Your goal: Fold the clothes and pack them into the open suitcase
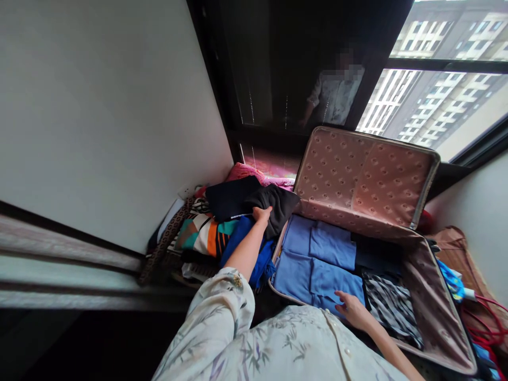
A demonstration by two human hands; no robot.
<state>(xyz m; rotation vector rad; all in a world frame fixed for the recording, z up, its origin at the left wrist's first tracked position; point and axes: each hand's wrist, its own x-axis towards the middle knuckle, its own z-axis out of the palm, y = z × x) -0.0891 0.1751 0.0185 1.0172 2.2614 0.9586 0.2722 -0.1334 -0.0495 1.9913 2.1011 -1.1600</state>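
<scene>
My left hand [262, 213] reaches out to the pile of clothes and grips the edge of a dark grey garment [278, 201]; some fingers are hidden in the cloth. Beside it lie a navy folded garment [230, 196], a colourful patterned cloth [202, 233] and a bright blue garment [238, 233]. My right hand [354, 311] is over the near side of the open suitcase [448, 317], fingers apart and holding nothing. Below it are folded blue clothes [293, 272]. To their right, a black-and-white striped garment [392, 307] and dark clothing [377, 254] fill more of the suitcase.
The suitcase lid [365, 174], lined in pink, stands raised against the window side. A white wall [111, 106] bounds the left. Pink bedding-like fabric [250, 170] lies behind the pile. At right are a brown bag [448, 241] and a red cord [492, 317].
</scene>
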